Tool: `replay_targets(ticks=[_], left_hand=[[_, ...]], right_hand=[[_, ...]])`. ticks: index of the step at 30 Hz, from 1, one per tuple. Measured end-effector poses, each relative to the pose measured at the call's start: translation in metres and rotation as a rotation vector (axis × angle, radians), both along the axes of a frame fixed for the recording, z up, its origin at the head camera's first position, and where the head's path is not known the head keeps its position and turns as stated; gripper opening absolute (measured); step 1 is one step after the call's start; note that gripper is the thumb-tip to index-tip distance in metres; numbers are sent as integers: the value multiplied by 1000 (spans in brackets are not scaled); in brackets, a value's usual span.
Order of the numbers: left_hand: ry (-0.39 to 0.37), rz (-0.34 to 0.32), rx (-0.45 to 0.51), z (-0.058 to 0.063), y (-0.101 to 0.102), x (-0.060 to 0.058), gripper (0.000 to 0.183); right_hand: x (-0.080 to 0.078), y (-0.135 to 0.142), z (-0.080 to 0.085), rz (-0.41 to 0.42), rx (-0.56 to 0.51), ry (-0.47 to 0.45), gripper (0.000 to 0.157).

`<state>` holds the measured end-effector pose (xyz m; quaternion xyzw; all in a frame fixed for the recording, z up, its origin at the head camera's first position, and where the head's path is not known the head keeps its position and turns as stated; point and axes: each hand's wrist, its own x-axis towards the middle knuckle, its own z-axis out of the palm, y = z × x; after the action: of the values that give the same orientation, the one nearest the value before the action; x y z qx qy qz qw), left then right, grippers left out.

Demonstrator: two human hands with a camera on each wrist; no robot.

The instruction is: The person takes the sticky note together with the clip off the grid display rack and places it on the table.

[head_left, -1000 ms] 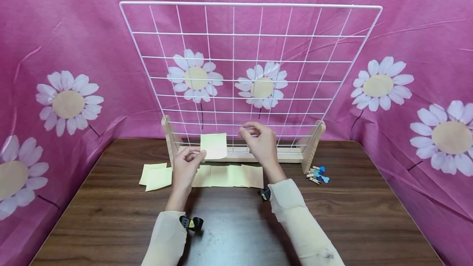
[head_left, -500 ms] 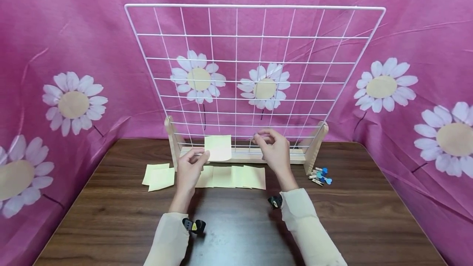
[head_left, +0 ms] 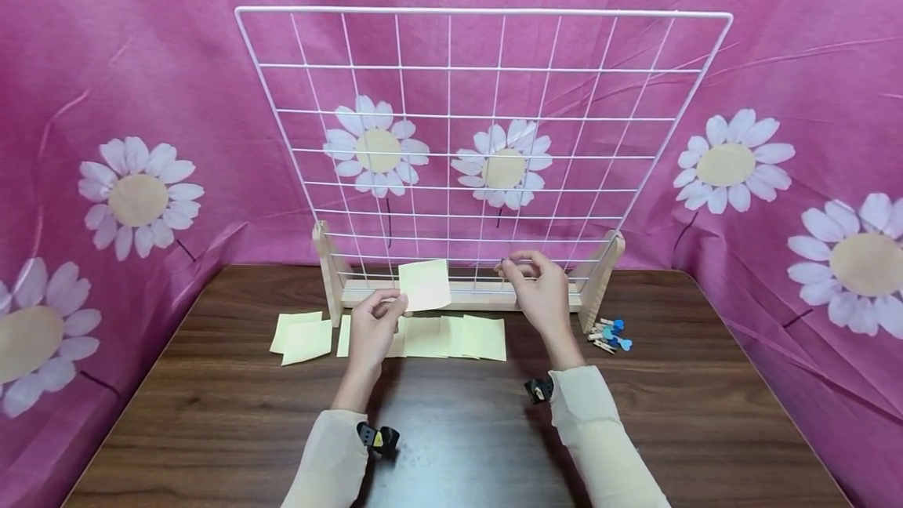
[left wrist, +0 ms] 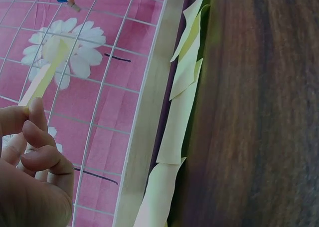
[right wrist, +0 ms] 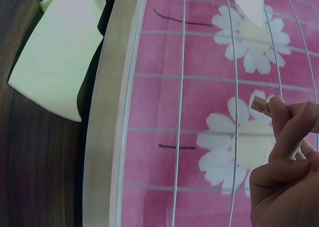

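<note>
In the head view my left hand (head_left: pixel 372 329) pinches a pale yellow sticky note (head_left: pixel 426 285) by its lower left corner, thumb against fingers. The note stands upright in front of the lower part of a white wire grid (head_left: pixel 451 12). My right hand (head_left: pixel 545 296), raised before the grid's lower right, pinches a small clothespin (right wrist: pixel 259 105) between thumb and forefinger. Its pale wooden tips poke out in the right wrist view, and a bit of blue on the clothespin (left wrist: pixel 73 6) shows in the left wrist view. A gap separates note and clothespin.
The grid stands in a wooden base (head_left: pixel 600 284) on a dark wooden table (head_left: pixel 451 429). A row of overlapping sticky notes (head_left: pixel 423 337) lies before it, with two more notes (head_left: pixel 307 342) to the left. Several blue-topped clothespins (head_left: pixel 611 335) lie at the right.
My right hand has moved right and slightly down, away from the note. The left hand has shifted a little right with the note, which now tilts slightly.
</note>
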<state>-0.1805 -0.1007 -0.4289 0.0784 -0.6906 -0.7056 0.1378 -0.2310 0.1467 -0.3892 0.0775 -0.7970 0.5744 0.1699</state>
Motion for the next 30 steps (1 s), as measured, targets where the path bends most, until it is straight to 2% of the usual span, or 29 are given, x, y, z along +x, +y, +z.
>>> replay_targets(ticks=[13,23,30], left_hand=[[-44,-66,-28,-1,6,0,18],[-69,-92,-31,0,7,0,19],[-55,-98,-16,-1,10,2,14]], right_hand=[[4,36,-8,-15,-4,-27,15],[9,60,-13,-136,81,-50,14],[10,71,-15,-165,84,-45,15]])
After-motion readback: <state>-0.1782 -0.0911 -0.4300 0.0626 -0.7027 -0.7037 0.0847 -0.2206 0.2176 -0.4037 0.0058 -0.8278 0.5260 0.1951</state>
